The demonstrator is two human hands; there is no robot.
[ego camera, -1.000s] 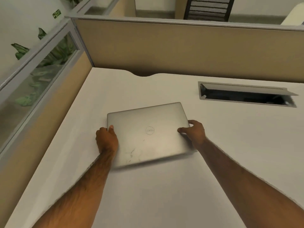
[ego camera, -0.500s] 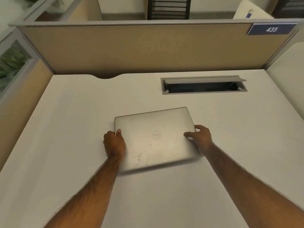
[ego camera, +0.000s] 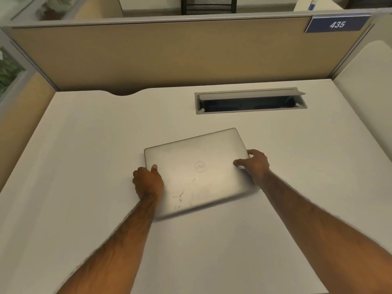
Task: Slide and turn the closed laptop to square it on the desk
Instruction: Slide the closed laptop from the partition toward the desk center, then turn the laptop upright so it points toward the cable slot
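Between the two hands, on the pale desk (ego camera: 80,158), lies the closed silver laptop (ego camera: 197,172). It rests flat and is turned askew: its far right corner sits further from the person than its far left corner, so its edges do not run parallel to the desk's back edge. A round logo (ego camera: 200,166) marks the middle of the lid, and a few dark scuffs show nearer the person, just right of the left wrist.

From the head view, the left hand (ego camera: 148,182) clasps the laptop's left edge. Its thumb (ego camera: 154,168) lies on top of the lid, while the other fingers curl down beside the edge; whether they reach under it cannot be told. The right hand (ego camera: 255,164) holds the right edge. Its thumb presses on the lid, and the fingers (ego camera: 253,152) wrap over the edge on the far side. Both hands are closed on the laptop, one at each side.

Beyond the right hand's fingers, well apart from the laptop, a cable slot (ego camera: 250,101) with its grey flap raised is set into the desk. Behind that stands a tan partition (ego camera: 169,54), carrying a blue sign (ego camera: 337,24) that reads 435 at its upper right.
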